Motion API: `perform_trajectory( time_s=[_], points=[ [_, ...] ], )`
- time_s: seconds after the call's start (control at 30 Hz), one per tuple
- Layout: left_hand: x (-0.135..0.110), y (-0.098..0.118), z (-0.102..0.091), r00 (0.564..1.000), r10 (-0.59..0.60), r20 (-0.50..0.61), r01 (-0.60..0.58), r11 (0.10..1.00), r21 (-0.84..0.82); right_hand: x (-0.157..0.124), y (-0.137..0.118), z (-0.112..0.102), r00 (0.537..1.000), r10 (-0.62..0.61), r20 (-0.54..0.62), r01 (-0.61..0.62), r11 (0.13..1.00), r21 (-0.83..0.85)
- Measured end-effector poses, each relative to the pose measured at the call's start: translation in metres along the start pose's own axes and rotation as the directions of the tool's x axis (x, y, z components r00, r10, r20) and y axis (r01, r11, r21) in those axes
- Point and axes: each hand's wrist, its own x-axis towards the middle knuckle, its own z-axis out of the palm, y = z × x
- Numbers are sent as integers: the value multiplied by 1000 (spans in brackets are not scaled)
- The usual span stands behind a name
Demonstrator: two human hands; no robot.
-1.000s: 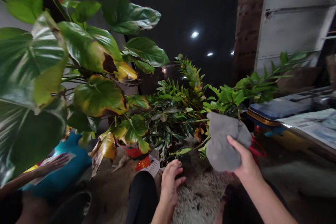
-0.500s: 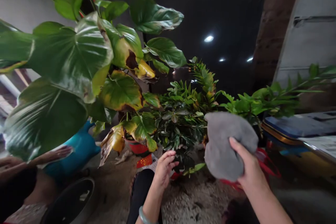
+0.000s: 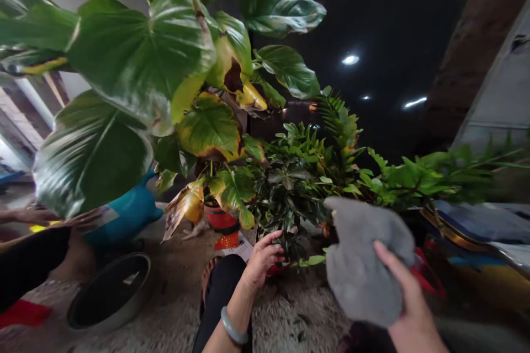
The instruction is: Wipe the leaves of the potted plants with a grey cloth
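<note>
My right hand (image 3: pixel 408 298) grips a flat grey cloth (image 3: pixel 364 265), thumb on its upper face and the other fingers hidden behind it. The cloth has a rounded outline with a notch on its left side. My left hand (image 3: pixel 265 259), with a pale bangle (image 3: pixel 234 326) on the wrist, is loosely curled with its fingers apart. Those fingertips are beside the lower leaves of a dark-leaved bushy plant (image 3: pixel 285 187); whether they touch it I cannot tell. Nothing shows in the left hand.
A large-leaved plant (image 3: pixel 144 44) with yellowed, browned leaves rises at left, near a red pot (image 3: pixel 221 219). A dark basin (image 3: pixel 110 292) sits on the floor. Another person's hand (image 3: pixel 78 220) rests by a blue object (image 3: pixel 132 212). Stacked items (image 3: pixel 467 226) stand at right.
The view has shifted, so the large leaves appear further right. The cloth has come lower with my right hand, and its notch shows deeper. My left hand stays near the bushy plant.
</note>
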Motion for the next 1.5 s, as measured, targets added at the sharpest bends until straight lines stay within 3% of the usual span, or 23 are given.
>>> perform_trajectory(
  time_s=[0.1, 0.17, 0.23, 0.3, 0.4, 0.53, 0.63, 0.7, 0.77, 0.87, 0.93, 1.03, 1.17, 1.23, 1.3, 1.4, 1.5],
  points=[
    [2, -4, 0, 1000, -14, 21, 14, 1000, -17, 25, -34, 34, 971, -55, -233, 93, 984, 153],
    [3, -7, -2, 999, -11, 31, 12, 1000, -19, 33, -32, 54, 947, 44, -318, 34, 971, 235],
    [3, -8, -4, 999, -6, 36, 7, 1000, -20, 26, -10, 61, 928, 219, -300, -147, 959, 243],
    [3, -8, -6, 1000, -5, 26, 6, 1000, -23, 7, 19, 54, 897, 366, -248, -327, 927, 183],
    [2, -6, -6, 1000, -9, 12, 9, 999, -31, -24, 40, 32, 900, 401, -173, -396, 916, 64],
    [0, -3, -4, 1000, 11, 24, -9, 999, -43, -22, -1, 29, 941, 302, -152, -289, 952, 103],
    [2, -5, -3, 999, -8, 39, 9, 999, -36, 3, -37, 53, 977, 28, -213, 10, 984, 177],
    [4, -7, -5, 999, -16, 48, 18, 999, -39, 14, -38, 70, 973, -44, -226, 89, 976, 197],
    [7, -8, -7, 999, -12, 46, 14, 998, -54, 12, -17, 79, 980, 109, -164, -79, 980, 184],
    [9, -10, -11, 1000, 3, 20, -2, 997, -78, -12, 26, 63, 922, 374, -98, -369, 927, 73],
    [9, -10, -13, 1000, 10, -7, -10, 997, -81, -28, 40, 40, 933, 330, -139, -331, 943, 21],
    [8, -9, -14, 999, 1, -40, -5, 996, -84, -30, 20, 15, 949, 210, -236, -216, 976, 1],
    [5, -9, -13, 999, -22, -32, 20, 998, -61, 9, -38, 28, 956, 29, -293, 0, 995, 98],
    [5, -10, -13, 999, -25, -27, 24, 999, -32, 27, -49, 45, 949, -23, -313, 86, 978, 189],
    [4, -10, -14, 999, -20, -31, 20, 1000, -14, 32, -38, 55, 946, 88, -311, -11, 971, 240],
    [5, -11, -15, 996, -1, -86, 0, 1000, -9, 12, 2, 54, 885, 394, -248, -348, 914, 209],
    [6, -11, -15, 985, 24, -171, -24, 1000, 1, -23, 28, 44, 863, 482, -150, -472, 876, 99]
  ],
)
